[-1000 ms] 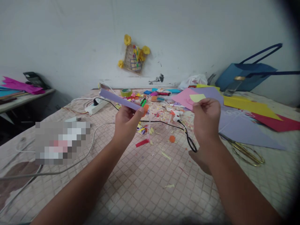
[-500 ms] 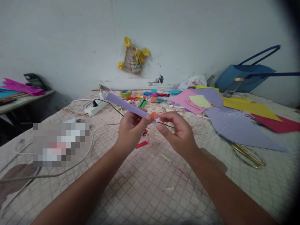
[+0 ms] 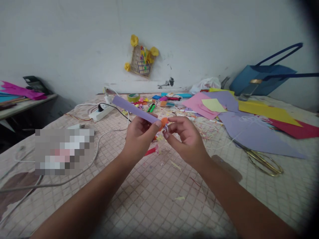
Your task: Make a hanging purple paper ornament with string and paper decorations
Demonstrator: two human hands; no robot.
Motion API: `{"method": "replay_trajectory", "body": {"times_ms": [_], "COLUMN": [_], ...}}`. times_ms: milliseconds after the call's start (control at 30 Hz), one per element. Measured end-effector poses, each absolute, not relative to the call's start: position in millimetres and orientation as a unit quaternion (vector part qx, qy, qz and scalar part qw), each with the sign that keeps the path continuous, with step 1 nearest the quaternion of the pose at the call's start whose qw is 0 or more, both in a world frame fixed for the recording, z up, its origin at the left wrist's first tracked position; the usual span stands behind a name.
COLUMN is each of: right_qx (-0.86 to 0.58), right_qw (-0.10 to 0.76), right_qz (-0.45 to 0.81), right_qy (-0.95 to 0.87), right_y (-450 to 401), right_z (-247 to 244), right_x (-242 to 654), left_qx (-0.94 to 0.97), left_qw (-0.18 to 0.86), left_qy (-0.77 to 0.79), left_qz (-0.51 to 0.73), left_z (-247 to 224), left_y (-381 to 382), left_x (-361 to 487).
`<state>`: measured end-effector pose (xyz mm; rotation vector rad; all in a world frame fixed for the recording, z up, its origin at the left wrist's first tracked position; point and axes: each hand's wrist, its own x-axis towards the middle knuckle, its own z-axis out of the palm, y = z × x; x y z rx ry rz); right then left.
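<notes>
My left hand (image 3: 139, 134) is closed round a long purple paper strip (image 3: 133, 109), its thumb pressing near the strip's lower right end. The strip slants up to the left out of the grip. A small orange paper piece (image 3: 163, 123) sits at that end, just beyond the left thumb. From the other side, the bent fingers of my right hand (image 3: 185, 137) meet the same end. Thumb and fingertips pinch at a thin, pale purple curl (image 3: 166, 128) beside the orange piece; it appears to belong to the strip. Fingers partly hide this end.
Paper scraps and a red strip (image 3: 150, 151) lie beneath the hands. Brass-handled scissors (image 3: 265, 162) and large coloured sheets (image 3: 254, 132) are on the right. At left stand a power strip (image 3: 101, 113) and trailing cables (image 3: 97, 149). Tape (image 3: 133, 97) and a green cutter (image 3: 151, 108) lie behind.
My right hand has moved left to the strip's end, and its fingertips have closed on the pale purple curl. The left hand keeps its hold, and more of the orange piece shows.
</notes>
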<state>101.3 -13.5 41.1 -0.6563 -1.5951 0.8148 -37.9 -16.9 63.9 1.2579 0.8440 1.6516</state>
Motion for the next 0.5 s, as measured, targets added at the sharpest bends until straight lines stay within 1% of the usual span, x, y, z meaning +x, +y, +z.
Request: {"method": "replay_trajectory", "body": {"times_ms": [500], "right_qx": [-0.266], "right_qw": [0.577], "right_qz": [0.371], "right_qy": [-0.678], "right_y": [-22.0], "right_z": [45.8], "right_x": [101.4], "left_qx": [0.51], "left_qw": [0.431], "left_qy": [0.332], "left_qz": [0.667], "left_z": [62.5], "left_y": [-16.1], "left_x": [-42.4]}}
